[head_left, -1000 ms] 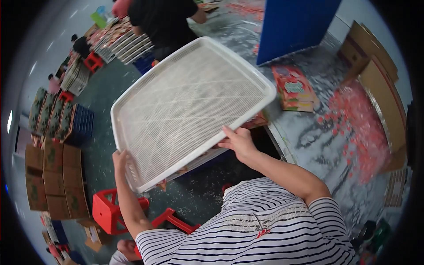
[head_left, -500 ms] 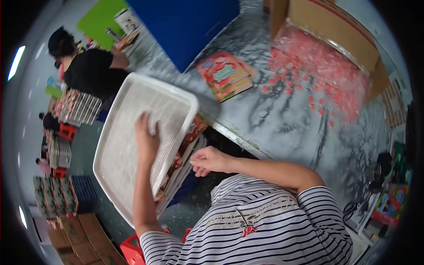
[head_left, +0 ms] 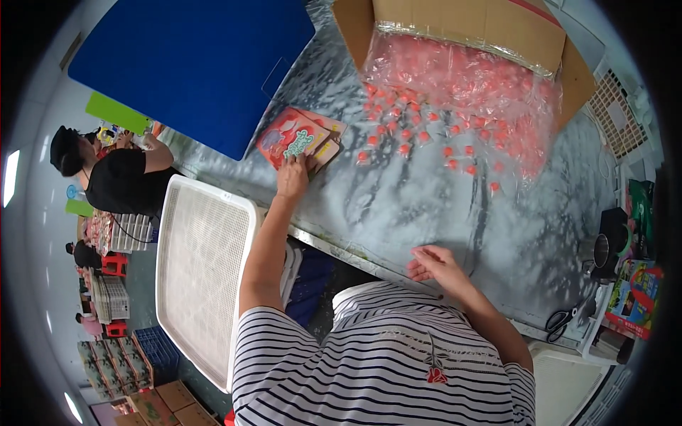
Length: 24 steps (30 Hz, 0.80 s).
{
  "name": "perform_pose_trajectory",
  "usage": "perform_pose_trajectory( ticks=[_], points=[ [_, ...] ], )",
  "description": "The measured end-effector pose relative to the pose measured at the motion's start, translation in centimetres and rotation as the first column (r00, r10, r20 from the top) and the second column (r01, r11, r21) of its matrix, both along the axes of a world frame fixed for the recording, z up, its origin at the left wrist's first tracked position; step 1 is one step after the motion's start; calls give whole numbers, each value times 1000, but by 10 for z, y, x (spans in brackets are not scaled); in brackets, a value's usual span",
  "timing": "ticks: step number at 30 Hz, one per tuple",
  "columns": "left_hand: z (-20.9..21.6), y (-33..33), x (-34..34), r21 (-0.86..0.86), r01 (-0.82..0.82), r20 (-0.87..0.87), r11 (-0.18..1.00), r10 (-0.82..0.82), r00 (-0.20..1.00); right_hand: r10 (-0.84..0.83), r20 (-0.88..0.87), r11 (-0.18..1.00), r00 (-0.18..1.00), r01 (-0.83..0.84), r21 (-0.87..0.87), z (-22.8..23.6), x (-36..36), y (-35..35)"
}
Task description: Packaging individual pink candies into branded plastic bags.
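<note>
My left hand [head_left: 293, 176] reaches over the table to a small stack of flat, red printed packets [head_left: 297, 138]. Its fingertips rest on the near edge of the packets, and the fingers look stretched out. Further right, my right hand [head_left: 435, 264] hovers by the table's front edge, loosely open with nothing in it. Below my left forearm, a white mesh-bottomed plastic tray [head_left: 206, 263] sits on a stack beside the table. On the table, many small round red pieces [head_left: 405, 135] lie loose before a clear plastic bag [head_left: 462, 78] full of them.
The bag spills from a cardboard box [head_left: 469, 28]. A big blue bin [head_left: 192, 64] stands at the back left. Scissors [head_left: 561, 323] and a metal cup [head_left: 595, 248] are at the right. A person in black [head_left: 128, 181] works at far left, near stacked boxes [head_left: 114, 366].
My left hand has left the white tray and moved up to the packets. My right hand has swung right, away from the tray stack, toward the table's front edge. The view has turned.
</note>
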State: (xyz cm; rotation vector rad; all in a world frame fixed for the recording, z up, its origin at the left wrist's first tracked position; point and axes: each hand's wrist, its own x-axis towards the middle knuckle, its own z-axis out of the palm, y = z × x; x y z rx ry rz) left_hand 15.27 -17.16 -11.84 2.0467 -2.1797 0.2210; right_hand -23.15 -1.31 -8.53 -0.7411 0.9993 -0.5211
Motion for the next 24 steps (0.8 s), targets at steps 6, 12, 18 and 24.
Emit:
perform_pose_trajectory(
  ticks=[6,12,18,24],
  points=[
    [31,61,-85,44,236,163,971,-240,957,-112,-69,979,991,98,-177,-2,-1,-9],
    [27,143,-223,-17,344,-391,939,-323,862,-335,-238,828,912,164,-537,-14,27,-27],
    [29,146,-244,23,296,-523,955,-241,818,-438,-376,850,817,239,-470,-37,15,-26],
    [46,147,-234,-187,512,-703,839,-478,526,-340,-415,743,844,-30,-669,-28,-5,-45]
  ],
)
